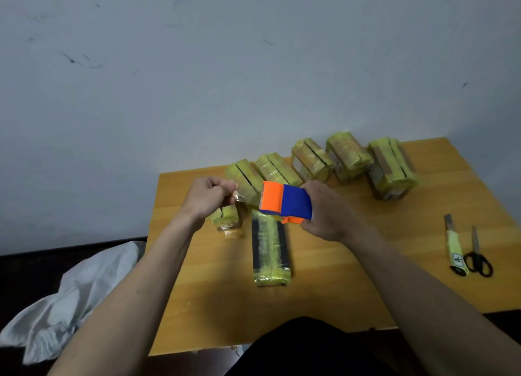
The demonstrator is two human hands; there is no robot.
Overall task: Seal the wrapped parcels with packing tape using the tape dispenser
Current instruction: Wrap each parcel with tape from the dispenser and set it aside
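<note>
White crumpled cloth (70, 296) lies at the far left below the table's edge, its lower folds cut off by a forearm. Next comes the left hand (208, 198), raised above the wooden table (324, 277) with its fingers curled, pinching the free end of the clear tape (245, 196); the strip is glossy and nearly see-through, so its edges are hard to make out against the parcels behind. Partly hidden under that hand sits a small yellow-wrapped parcel (228, 220). Just right of it, nearest the person, lies a long flat parcel (270, 251), shiny yellow film over dark bands, its far end covered by the dispenser. The tape dispenser (286, 202), smooth plastic, orange at the cutting end and blue at the body, is held in the air between the hands; the right hand (329, 209) wraps around its blue body, fingers closed round it and mostly out of sight behind it. Behind, a row of blocky yellow-wrapped parcels (349, 155) runs along the table's back edge toward the right. Far right lie a utility knife (454, 246) with a yellow-wrapped handle and black-handled scissors (478, 254), just beside each other.
</note>
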